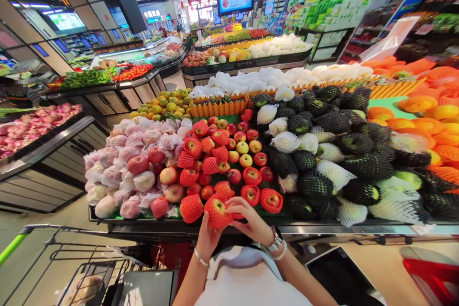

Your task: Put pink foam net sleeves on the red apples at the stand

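Note:
A red apple (pixel 217 210) in a red foam net sits in my left hand (pixel 211 233), whose fingers wrap its near left side. On the apple's right side, my right hand (pixel 250 220) presses its curled fingertips against the fruit and net. Both hands are just above the front edge of the fruit stand. Around them lie more netted apples (pixel 271 200) and bare apples (pixel 234 175). The undersides of the fingers and part of the net are hidden.
Wrapped pale fruit (pixel 125 182) is heaped left of the apples, and netted dark green fruit (pixel 315 184) to the right. A metal rail (pixel 344 230) edges the stand. Low on the left stands a shopping cart (pixel 53 244); a red stool-like object (pixel 430 272) is at lower right.

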Tool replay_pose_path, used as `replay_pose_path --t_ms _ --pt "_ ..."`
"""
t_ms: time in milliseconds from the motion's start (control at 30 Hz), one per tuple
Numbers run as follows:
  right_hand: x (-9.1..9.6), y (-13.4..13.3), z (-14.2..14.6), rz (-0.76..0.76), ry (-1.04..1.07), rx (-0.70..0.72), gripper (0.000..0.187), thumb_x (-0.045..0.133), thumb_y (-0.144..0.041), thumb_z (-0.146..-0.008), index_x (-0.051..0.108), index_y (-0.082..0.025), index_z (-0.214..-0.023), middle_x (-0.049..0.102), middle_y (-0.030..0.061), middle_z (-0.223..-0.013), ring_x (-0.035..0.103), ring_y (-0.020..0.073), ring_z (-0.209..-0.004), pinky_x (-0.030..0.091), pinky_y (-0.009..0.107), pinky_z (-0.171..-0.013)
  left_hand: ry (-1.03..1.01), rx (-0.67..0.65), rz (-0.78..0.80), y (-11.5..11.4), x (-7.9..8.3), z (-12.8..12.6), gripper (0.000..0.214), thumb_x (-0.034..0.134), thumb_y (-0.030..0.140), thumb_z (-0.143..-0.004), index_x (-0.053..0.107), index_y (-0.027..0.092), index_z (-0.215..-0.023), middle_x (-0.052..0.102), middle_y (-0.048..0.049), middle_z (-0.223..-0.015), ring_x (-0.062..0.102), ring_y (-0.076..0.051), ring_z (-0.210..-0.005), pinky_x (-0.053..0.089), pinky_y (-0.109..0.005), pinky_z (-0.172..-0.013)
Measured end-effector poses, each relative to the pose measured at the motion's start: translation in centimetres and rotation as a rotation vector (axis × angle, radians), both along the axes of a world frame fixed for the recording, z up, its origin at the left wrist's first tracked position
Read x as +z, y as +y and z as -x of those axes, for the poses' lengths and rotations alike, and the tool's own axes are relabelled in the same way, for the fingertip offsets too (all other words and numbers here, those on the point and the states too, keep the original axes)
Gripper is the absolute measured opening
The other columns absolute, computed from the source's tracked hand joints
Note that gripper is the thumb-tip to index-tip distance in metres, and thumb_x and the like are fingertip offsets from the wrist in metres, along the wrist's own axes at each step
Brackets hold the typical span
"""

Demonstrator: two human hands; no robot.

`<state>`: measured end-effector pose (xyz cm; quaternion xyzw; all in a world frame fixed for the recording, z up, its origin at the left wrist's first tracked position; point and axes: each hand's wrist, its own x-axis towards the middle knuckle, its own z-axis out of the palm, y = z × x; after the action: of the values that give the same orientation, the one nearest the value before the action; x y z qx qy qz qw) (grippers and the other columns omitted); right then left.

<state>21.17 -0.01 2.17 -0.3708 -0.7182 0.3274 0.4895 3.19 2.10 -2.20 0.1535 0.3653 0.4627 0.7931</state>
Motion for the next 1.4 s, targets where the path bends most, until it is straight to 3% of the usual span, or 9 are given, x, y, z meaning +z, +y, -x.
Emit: replay_pose_path --t_ms 133,300,533,833,967,1100,1167,1300,1400 --pt "-1.5 0.0 1.4 0.086 0.249 -0.156 0.058 0.066 -0.039 -0.084 0.042 -0.029 -0.136 0.036 0.0117 -0.145 0.033 0.0255 -0.137 0.028 0.046 -0.113 0.013 0.051 -0.015 0.2 0.2 -0.3 0.060 0.075 0.061 -0.066 0.067 0.019 -0.108 0.067 -0.0103 -0.116 0.061 -0.029 -0.111 0.054 -0.040 -0.090" --pt "-3.2 0.3 3.9 0.370 0.516 -0.089 0.097 0.070 -0.060 -0.072 0.023 -0.025 -0.149 0.026 0.0112 -0.154 0.016 0.0253 -0.146 0.010 0.046 -0.119 0.064 0.116 -0.068 0.2 0.7 -1.4 0.060 0.078 0.061 -0.060 0.069 0.022 -0.104 0.067 -0.0082 -0.116 0.057 -0.027 -0.117 0.048 -0.039 -0.100" --pt "-4.3 0.4 5.9 0.559 0.672 -0.130 0.083 0.079 -0.048 -0.063 0.045 -0.023 -0.135 0.053 0.0127 -0.131 0.042 0.0294 -0.131 0.024 0.050 -0.116 0.226 0.108 -0.241 -0.8 -0.4 -3.3 0.080 0.069 0.070 -0.065 0.056 0.022 -0.127 0.062 -0.0134 -0.124 0.055 -0.030 -0.120 0.043 -0.044 -0.105" --pt "-2.1 0.3 6.1 0.590 0.817 -0.054 0.096 0.080 -0.056 -0.059 0.039 -0.026 -0.141 0.048 0.0102 -0.139 0.036 0.0262 -0.137 0.023 0.045 -0.118 0.439 0.281 -0.399 -1.0 -1.1 -3.3 0.100 0.063 0.070 -0.072 0.006 0.033 -0.146 0.033 -0.0160 -0.148 0.046 -0.029 -0.128 0.041 -0.046 -0.105" --pt "-2.2 0.2 6.5 0.673 1.026 -0.117 0.080 0.053 -0.078 -0.071 0.051 -0.026 -0.131 0.055 0.0095 -0.133 0.043 0.0254 -0.132 0.032 0.044 -0.114 0.800 0.319 -0.746 -0.8 -0.5 -3.1 0.090 0.074 0.051 -0.071 0.020 0.022 -0.138 0.022 -0.0219 -0.149 0.029 -0.033 -0.138 0.025 -0.054 -0.113" --pt "-2.4 0.6 5.9 0.737 1.104 -0.279 0.076 0.041 -0.082 -0.074 0.060 -0.024 -0.121 0.059 0.0070 -0.130 0.045 0.0251 -0.132 0.035 0.043 -0.112 0.857 -0.085 -1.026 -0.3 1.0 -2.6 0.065 0.064 0.043 -0.084 0.035 0.017 -0.136 0.029 -0.0218 -0.148 0.021 -0.033 -0.143 0.005 -0.056 -0.116" --pt "-2.5 1.1 5.1 0.718 1.123 -0.344 0.076 0.037 -0.080 -0.077 0.060 -0.024 -0.122 0.059 0.0062 -0.131 0.045 0.0249 -0.132 0.037 0.043 -0.111 0.808 -0.178 -1.058 -0.1 1.9 -2.4 0.060 0.053 0.051 -0.089 0.040 0.016 -0.137 0.032 -0.0194 -0.148 0.017 -0.031 -0.144 -0.004 -0.053 -0.117" --pt "-2.5 2.0 3.4 0.562 1.066 -0.427 0.070 0.049 -0.070 -0.078 0.053 -0.024 -0.130 0.058 0.0077 -0.132 0.052 0.0266 -0.124 0.041 0.045 -0.106 0.660 0.043 -0.959 0.0 3.2 -2.3 0.054 0.033 0.055 -0.096 0.040 0.022 -0.138 0.030 -0.0141 -0.151 0.024 -0.027 -0.142 0.015 -0.048 -0.117" --pt "-2.8 2.0 3.5 0.421 0.936 -0.356 0.068 0.063 -0.056 -0.076 0.051 -0.021 -0.132 0.058 0.0103 -0.130 0.054 0.0277 -0.120 0.038 0.046 -0.108 0.594 0.218 -0.986 0.3 4.3 -2.4 0.050 0.036 0.053 -0.096 0.039 0.025 -0.137 0.029 -0.0114 -0.152 0.025 -0.027 -0.141 0.020 -0.047 -0.117"
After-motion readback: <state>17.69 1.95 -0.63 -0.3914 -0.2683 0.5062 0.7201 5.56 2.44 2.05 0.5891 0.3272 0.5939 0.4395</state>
